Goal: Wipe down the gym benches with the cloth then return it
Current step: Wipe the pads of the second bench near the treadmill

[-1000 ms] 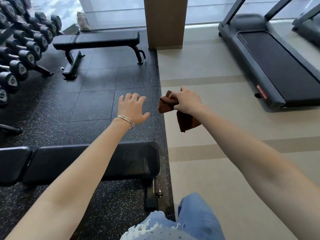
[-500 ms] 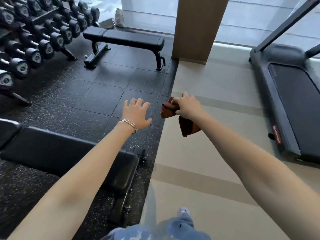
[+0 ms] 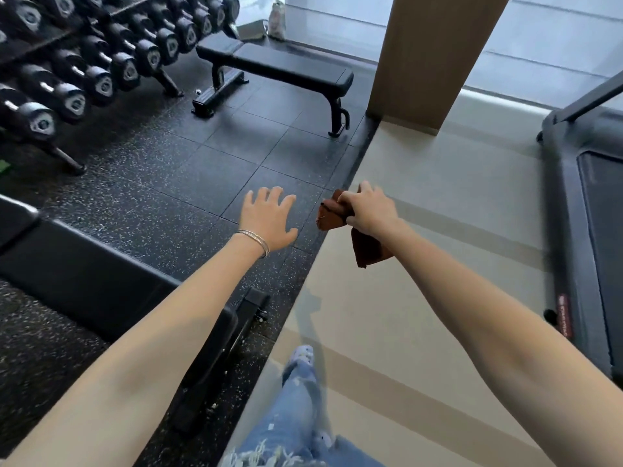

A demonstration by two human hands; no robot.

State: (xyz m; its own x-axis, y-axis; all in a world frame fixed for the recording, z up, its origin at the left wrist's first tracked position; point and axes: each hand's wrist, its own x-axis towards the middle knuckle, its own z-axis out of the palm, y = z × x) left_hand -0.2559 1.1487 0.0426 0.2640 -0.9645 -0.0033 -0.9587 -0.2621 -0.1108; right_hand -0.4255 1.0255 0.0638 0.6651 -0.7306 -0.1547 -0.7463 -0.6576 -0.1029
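Note:
My right hand is closed around a crumpled brown cloth, and a corner of it hangs below my wrist. Beside it, my left hand is held out flat with fingers spread and empty; a silver bangle sits on that wrist. A black padded bench lies low at the left, partly under my left forearm. A second black bench stands farther off, near the window and pillar.
A rack of black dumbbells fills the upper left. A brown pillar stands at the top centre. A treadmill runs along the right edge. Dark rubber tiles meet beige flooring under my hands. My jeans leg and shoe show below.
The view has swung right and forward: the near bench slid to the lower left, the far bench came closer, and both hands kept their pose with the cloth still held.

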